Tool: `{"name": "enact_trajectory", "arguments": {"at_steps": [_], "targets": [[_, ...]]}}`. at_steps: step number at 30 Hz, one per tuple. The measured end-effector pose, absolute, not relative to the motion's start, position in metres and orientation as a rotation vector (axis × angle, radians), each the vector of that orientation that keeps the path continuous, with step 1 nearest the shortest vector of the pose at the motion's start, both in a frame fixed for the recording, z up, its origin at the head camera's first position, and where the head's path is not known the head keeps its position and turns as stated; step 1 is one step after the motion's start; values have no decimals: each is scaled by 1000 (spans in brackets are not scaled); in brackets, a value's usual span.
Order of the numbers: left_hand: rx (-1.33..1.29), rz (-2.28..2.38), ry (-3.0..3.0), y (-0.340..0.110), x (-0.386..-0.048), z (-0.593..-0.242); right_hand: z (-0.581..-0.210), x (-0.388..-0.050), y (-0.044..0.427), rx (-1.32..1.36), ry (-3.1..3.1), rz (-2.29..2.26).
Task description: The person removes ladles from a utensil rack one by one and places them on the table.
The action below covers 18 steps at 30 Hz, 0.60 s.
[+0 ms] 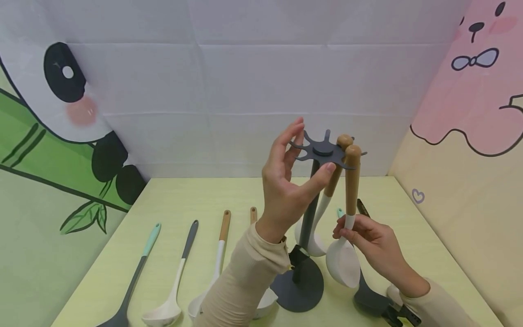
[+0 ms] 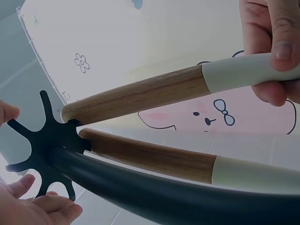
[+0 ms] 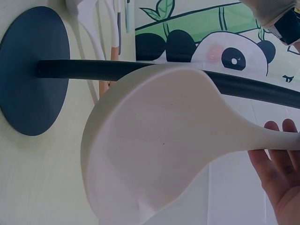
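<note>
A dark grey utensil stand point(image 1: 309, 218) rises from a round base, with a ring of hooks at its top. My left hand point(image 1: 288, 190) grips that hooked top, thumb on the near side and fingers on the far side. My right hand point(image 1: 373, 240) pinches the white neck of a ladle point(image 1: 343, 263) with a wooden handle. In the left wrist view the end of this handle point(image 2: 140, 96) meets a hook. Another wooden-handled white utensil point(image 1: 334, 180) hangs just behind it. The right wrist view shows the ladle's bowl point(image 3: 154, 140) beside the pole.
Left of the stand lie a dark utensil with a mint handle point(image 1: 139, 268), a grey-handled ladle point(image 1: 180, 272) and a wooden-handled white utensil point(image 1: 220, 247). A white bowl-shaped head point(image 1: 267, 303) is partly behind my left arm. Dark utensils point(image 1: 369, 297) lie at the right.
</note>
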<state>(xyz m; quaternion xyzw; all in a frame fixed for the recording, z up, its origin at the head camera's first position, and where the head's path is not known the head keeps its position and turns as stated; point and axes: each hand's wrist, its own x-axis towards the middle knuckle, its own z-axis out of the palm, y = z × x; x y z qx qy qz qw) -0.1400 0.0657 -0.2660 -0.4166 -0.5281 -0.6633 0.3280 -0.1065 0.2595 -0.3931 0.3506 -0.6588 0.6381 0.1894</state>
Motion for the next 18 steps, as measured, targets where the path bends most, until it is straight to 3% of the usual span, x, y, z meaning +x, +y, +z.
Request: {"name": "enact_trajectory", "arguments": {"at_steps": [11, 18], "targets": [[-1107, -1793, -1390, 64, -141, -266, -385, -102, 261, 885, -1991, 1737], [-1137, -1877, -1410, 61, -145, -266, -385, -103, 260, 952, -1891, 1783]]}}
